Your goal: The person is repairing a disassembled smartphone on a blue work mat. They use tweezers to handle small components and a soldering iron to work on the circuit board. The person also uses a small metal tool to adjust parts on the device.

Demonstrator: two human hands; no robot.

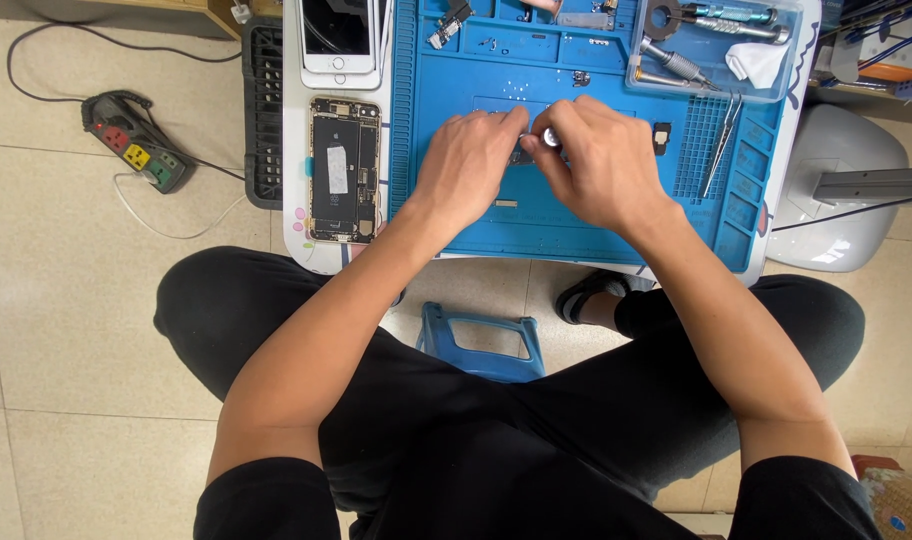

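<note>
My left hand point(468, 165) and my right hand point(596, 160) meet over the middle of a blue repair mat point(596, 225). The left fingers pinch a small dark part point(523, 155) against the mat. My right hand grips a small screwdriver point(550, 137) with a silver cap, its tip down at that part and hidden by my fingers. An opened phone body point(344, 170) with its battery and boards showing lies left of the mat. A white phone screen point(338, 38) lies above it.
A clear tray point(716, 50) of screwdrivers and a white cloth sits at the mat's top right, with tweezers point(722, 145) below it. A small dark component point(662, 137) lies right of my hands. A power strip point(131, 140) is on the floor at left, a blue stool point(481, 340) under the table.
</note>
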